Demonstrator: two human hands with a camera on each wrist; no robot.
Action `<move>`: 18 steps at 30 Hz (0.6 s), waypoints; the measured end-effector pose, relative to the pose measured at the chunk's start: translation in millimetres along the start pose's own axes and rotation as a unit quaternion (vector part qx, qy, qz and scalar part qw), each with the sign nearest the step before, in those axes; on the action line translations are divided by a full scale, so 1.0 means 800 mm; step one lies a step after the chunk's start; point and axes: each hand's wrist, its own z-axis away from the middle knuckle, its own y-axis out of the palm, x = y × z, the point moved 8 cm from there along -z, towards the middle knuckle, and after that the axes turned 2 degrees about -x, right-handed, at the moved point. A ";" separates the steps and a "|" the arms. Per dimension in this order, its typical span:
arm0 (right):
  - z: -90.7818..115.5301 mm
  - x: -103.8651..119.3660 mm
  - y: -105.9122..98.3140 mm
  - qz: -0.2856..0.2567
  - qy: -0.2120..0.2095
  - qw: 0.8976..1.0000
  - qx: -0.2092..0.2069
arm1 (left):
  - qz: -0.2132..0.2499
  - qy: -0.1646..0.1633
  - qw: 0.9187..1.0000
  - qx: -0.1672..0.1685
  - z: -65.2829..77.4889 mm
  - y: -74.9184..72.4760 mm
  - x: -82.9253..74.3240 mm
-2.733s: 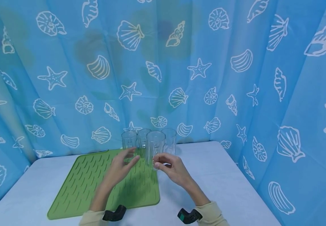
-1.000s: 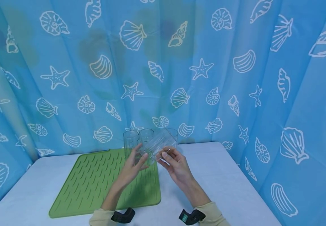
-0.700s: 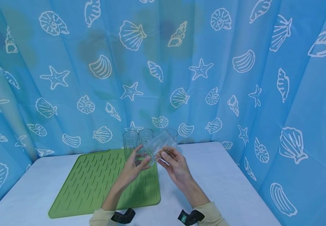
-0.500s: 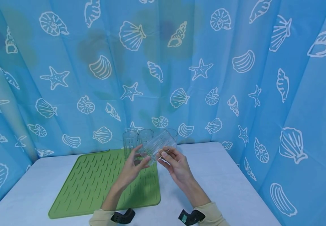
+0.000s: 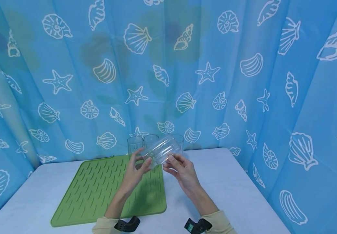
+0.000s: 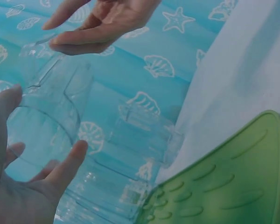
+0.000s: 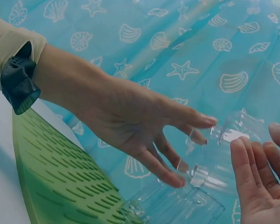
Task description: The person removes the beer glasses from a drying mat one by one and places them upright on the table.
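A clear drinking glass [image 5: 163,150] with vertical facets is held tilted in the air above the back right of the green mat [image 5: 98,188]. My left hand [image 5: 132,172] holds its lower left end, thumb and fingers spread round it. My right hand [image 5: 183,169] pinches its other end between thumb and fingertips. Both grips also show in the left wrist view, where the left hand [image 6: 32,191] is near and the right hand [image 6: 105,28] is above. Behind stand more clear glasses: one at left [image 5: 134,143], one in the middle [image 5: 151,139], one at right [image 5: 179,143].
The ridged green mat lies left of centre on a white-covered table [image 5: 215,188]. A blue curtain [image 5: 203,107] with white shell prints hangs right behind the glasses and along the sides. White tabletop extends to the right of the mat.
The front glass, upright 2.7 seconds ago, has been lifted and tilted between both hands. My left hand has come right to it. Over the last half second the glass has turned slightly.
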 end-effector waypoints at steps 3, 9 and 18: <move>-0.001 -0.001 -0.005 0.007 0.002 1.000 -0.011 | 0.011 0.003 1.000 -0.021 -0.001 -0.006 -0.003; -0.003 -0.004 -0.006 0.052 0.001 0.999 0.008 | 0.013 -0.006 0.998 -0.056 -0.002 -0.018 -0.004; 0.002 -0.006 0.011 0.165 -0.018 0.983 0.081 | 0.026 -0.011 0.997 -0.067 -0.001 -0.023 -0.003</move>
